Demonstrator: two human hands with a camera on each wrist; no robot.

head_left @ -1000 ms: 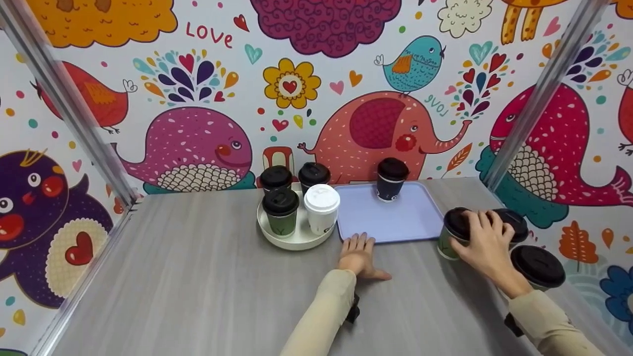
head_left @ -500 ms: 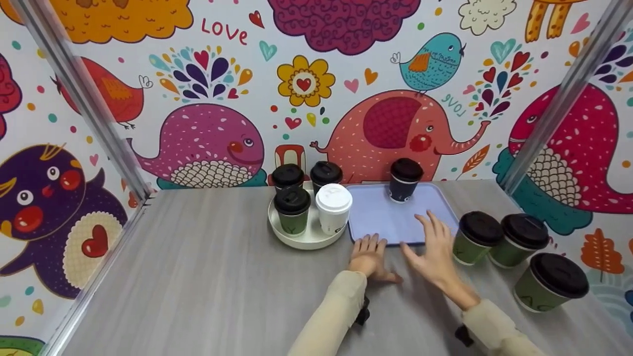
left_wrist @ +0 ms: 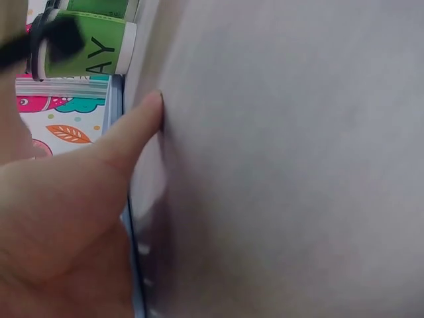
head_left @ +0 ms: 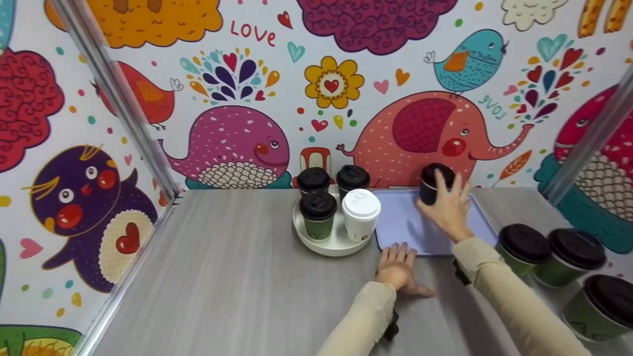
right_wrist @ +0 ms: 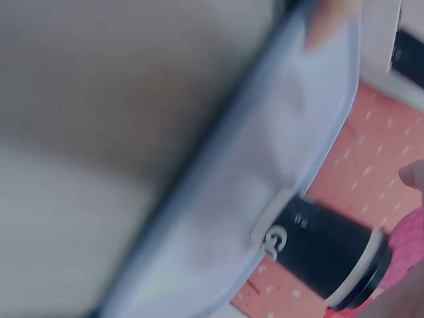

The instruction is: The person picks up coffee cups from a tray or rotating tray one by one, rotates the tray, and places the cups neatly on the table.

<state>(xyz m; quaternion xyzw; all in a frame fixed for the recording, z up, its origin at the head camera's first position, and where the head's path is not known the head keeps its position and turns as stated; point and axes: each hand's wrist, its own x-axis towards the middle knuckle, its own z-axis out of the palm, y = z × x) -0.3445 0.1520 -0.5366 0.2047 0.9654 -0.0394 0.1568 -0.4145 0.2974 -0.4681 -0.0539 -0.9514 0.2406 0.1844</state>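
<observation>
A small dark paper cup [head_left: 428, 194] with a black lid stands upright at the back of the lavender tray [head_left: 400, 225]. My right hand [head_left: 449, 210] reaches over the tray with spread fingers, overlapping the cup's lid in the head view. In the right wrist view there is a gap between the dark cup [right_wrist: 321, 245] and the visible fingertip. My left hand [head_left: 397, 271] lies spread at the tray's front edge, its thumb pointing right along the table. The left wrist view shows that thumb [left_wrist: 136, 129] and the tray's blue edge beside the palm.
A round cream tray [head_left: 324, 251] left of the lavender one carries a white-lidded cup [head_left: 360, 225], a green cup [head_left: 319, 228] and two black-lidded cups behind. To the right stand three green cups with black lids, the nearest [head_left: 588, 316] largest. Patterned walls enclose the table.
My right hand has let go of the green cup on the right and moved left and forward to the dark cup. The left hand stays in place while the head view swings rightward.
</observation>
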